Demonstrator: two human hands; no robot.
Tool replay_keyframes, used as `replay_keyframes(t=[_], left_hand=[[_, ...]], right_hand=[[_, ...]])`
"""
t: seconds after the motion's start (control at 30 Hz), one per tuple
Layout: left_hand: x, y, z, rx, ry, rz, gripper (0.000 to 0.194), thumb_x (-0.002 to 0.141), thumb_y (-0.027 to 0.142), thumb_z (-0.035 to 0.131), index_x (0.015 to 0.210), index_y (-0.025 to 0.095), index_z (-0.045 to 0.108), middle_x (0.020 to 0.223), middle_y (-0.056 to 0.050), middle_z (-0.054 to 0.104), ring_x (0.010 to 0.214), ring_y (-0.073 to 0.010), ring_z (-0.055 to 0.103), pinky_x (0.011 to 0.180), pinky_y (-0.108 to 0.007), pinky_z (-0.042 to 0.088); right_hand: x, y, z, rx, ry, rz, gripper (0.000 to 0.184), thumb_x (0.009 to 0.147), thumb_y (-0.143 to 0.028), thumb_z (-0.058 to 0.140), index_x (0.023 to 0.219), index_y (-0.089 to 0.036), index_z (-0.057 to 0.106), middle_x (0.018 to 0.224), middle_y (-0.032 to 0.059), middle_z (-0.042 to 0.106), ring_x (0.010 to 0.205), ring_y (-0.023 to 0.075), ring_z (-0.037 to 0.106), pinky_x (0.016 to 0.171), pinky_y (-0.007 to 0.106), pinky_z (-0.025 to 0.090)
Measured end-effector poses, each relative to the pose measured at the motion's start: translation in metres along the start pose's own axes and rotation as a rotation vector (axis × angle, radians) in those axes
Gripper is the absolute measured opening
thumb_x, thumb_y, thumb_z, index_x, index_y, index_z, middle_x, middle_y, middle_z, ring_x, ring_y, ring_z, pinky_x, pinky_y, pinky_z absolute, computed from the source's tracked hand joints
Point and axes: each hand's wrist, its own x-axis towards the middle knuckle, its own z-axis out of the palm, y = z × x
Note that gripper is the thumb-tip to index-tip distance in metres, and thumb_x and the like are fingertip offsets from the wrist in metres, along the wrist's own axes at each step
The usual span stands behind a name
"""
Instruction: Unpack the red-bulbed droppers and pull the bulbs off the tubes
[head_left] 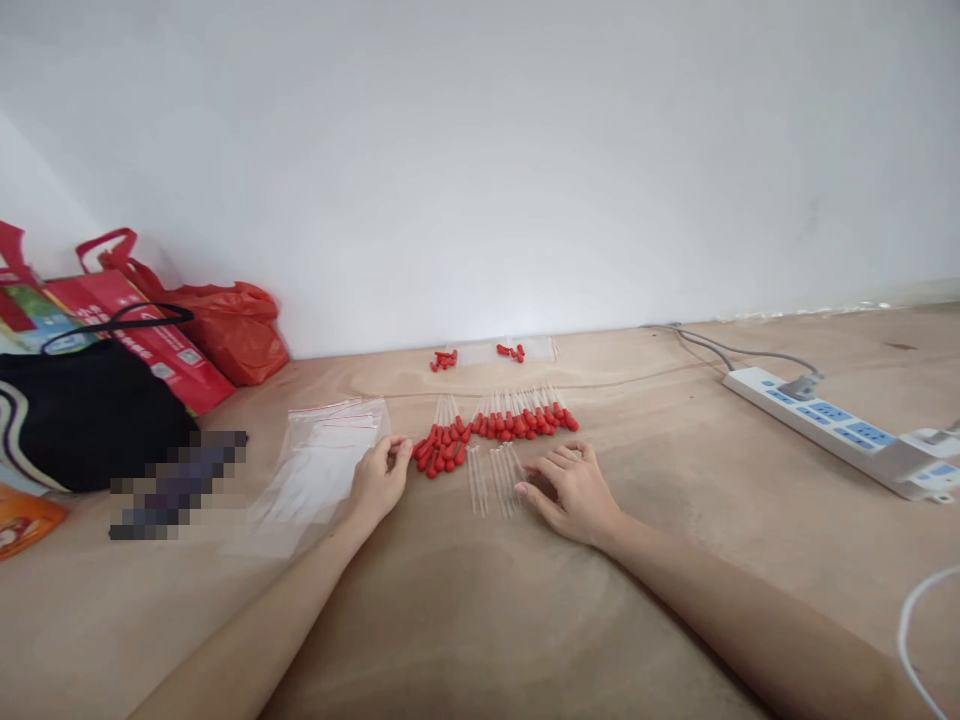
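Observation:
Several droppers with red rubber bulbs (525, 422) and clear thin stems lie in a row, bulbs towards me. To their left is a pile of loose red rubber bulbs (439, 458) beside other droppers. Two groups of bare clear dropper tubes (504, 482) rest nearer to me, between my hands. My left hand (381, 478) is at the pile's left edge, its fingers curled in towards the thumb; whatever they may hold is hidden. My right hand (576, 492) lies low over the table just right of the tubes, fingers apart and loosely bent, its fingertips close to the rightmost tubes.
Clear zip bags (322, 460) lie left of my left hand. Another clear bag (476, 353) with red bulbs on it is by the wall. A white power strip (817, 420) with grey cables is at right. A black bag (97, 410) and red bags (232, 330) stand far left.

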Motion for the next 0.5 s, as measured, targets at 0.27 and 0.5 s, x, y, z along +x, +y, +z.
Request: replay_keyframes(t=[0.27, 0.5], left_hand=[[0.0028, -0.0037, 0.0013, 0.048, -0.008, 0.037, 0.033, 0.076, 0.037, 0.035, 0.087, 0.016, 0.058, 0.084, -0.006, 0.066, 0.078, -0.0195, 0.06, 0.073, -0.031, 0.046], [-0.0023, 0.0034, -0.0003, 0.094, 0.111, 0.207, 0.03, 0.076, 0.038, 0.041, 0.085, 0.016, 0.058, 0.09, -0.008, 0.061, 0.09, -0.0218, 0.054, 0.084, -0.035, 0.04]], right_hand=[[0.0001, 0.0044, -0.0002, 0.06, 0.025, 0.022, 0.02, 0.085, -0.026, 0.039, 0.082, -0.02, 0.058, 0.07, 0.0003, 0.063, 0.07, 0.0145, 0.052, 0.08, 0.035, 0.024], [-0.0014, 0.0054, 0.0004, 0.085, 0.027, -0.014, 0.015, 0.077, -0.027, 0.05, 0.088, -0.019, 0.058, 0.056, -0.0021, 0.06, 0.065, 0.0147, 0.05, 0.08, 0.037, 0.025]])
